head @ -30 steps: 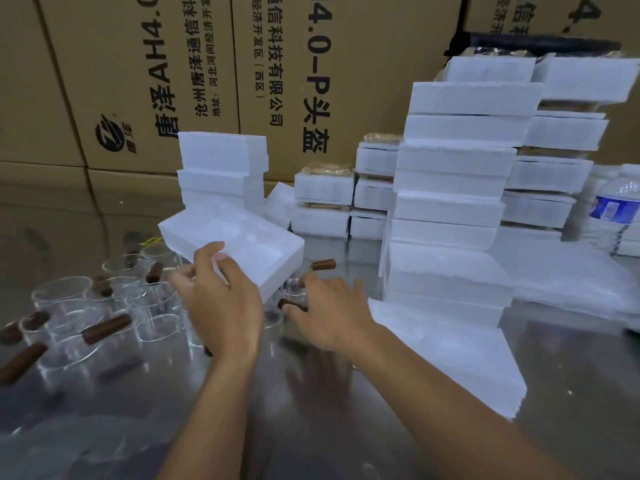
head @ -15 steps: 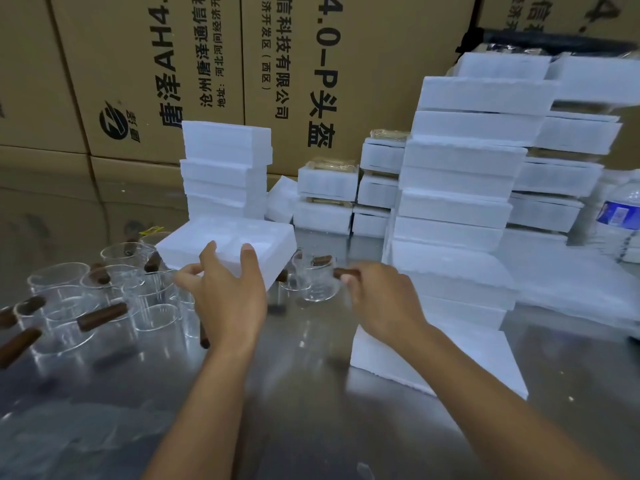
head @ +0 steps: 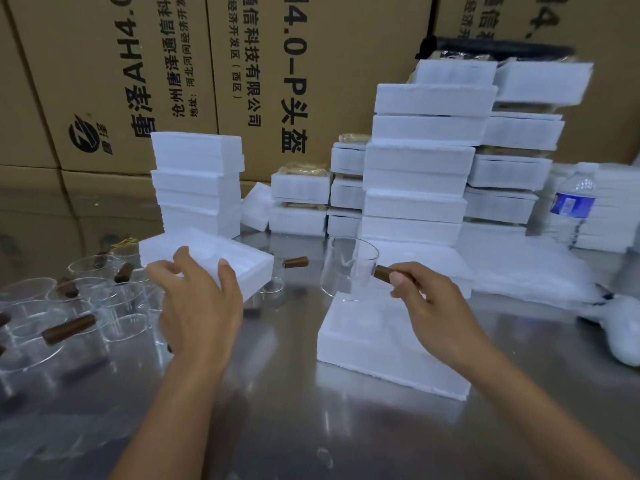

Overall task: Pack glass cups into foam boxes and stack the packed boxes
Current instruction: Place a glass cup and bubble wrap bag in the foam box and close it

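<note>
Glass cup (head: 348, 268) is hovering above the far end of the foam base (head: 388, 344) as we are pinching its wooden handle (head: 382, 271) with our right hand (head: 436, 306), aiming to seat it level, while our left hand (head: 201, 306) is gripping a foam lid (head: 211, 249) left of that base.

we face a wall of cardboard cartons (head: 194, 81) behind a steel table (head: 311, 427)
the brown cartons, printed with black characters and a round logo, fill the back from nine to three o'clock; the shiny table spreads from four to eight o'clock and dimly mirrors the cartons at nine, under soft even light. at three o'clock we see a clear water bottle (head: 573, 202) with a blue label, upright.
</note>
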`<control>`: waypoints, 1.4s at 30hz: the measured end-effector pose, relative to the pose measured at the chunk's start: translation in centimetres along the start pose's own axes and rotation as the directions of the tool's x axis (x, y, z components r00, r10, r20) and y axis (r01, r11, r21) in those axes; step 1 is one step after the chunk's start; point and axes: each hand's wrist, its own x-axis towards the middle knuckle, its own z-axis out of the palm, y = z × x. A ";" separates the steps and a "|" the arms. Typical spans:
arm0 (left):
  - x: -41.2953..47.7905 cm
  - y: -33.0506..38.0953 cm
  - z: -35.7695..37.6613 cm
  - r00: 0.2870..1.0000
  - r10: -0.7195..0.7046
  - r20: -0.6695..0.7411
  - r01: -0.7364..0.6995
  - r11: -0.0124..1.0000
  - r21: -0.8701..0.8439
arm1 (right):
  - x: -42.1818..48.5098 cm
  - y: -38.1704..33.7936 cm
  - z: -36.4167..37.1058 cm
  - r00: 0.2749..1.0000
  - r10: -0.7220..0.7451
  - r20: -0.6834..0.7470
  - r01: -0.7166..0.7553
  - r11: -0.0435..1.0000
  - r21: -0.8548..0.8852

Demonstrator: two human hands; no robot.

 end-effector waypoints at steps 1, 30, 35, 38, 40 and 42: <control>-0.2 0.4 -0.1 0.998 0.055 -0.041 -0.057 0.997 -0.046 | -0.1 0.2 -0.4 1.000 -0.007 0.012 0.007 1.000 0.001; -5.3 9.2 4.6 0.592 0.179 0.786 0.783 0.102 -0.613 | 4.4 13.9 -10.0 0.905 0.264 -0.332 -0.350 0.908 -0.231; -5.7 9.3 5.0 0.607 0.182 0.773 0.765 0.130 -0.631 | 4.5 17.3 -10.1 0.859 0.450 -0.243 -0.509 0.710 -0.487; -6.2 9.4 5.2 0.598 0.163 0.785 0.770 0.158 -0.619 | 4.2 17.9 -9.2 0.854 0.441 -0.276 -0.512 0.617 -0.598; -6.4 9.4 5.3 0.589 0.134 0.797 0.784 0.147 -0.604 | 4.3 17.9 -8.9 0.868 0.382 -0.316 -0.490 0.567 -0.662; -6.5 9.5 5.3 0.585 0.107 0.804 0.794 0.124 -0.595 | 4.6 17.9 -9.0 0.871 0.356 -0.337 -0.485 0.522 -0.702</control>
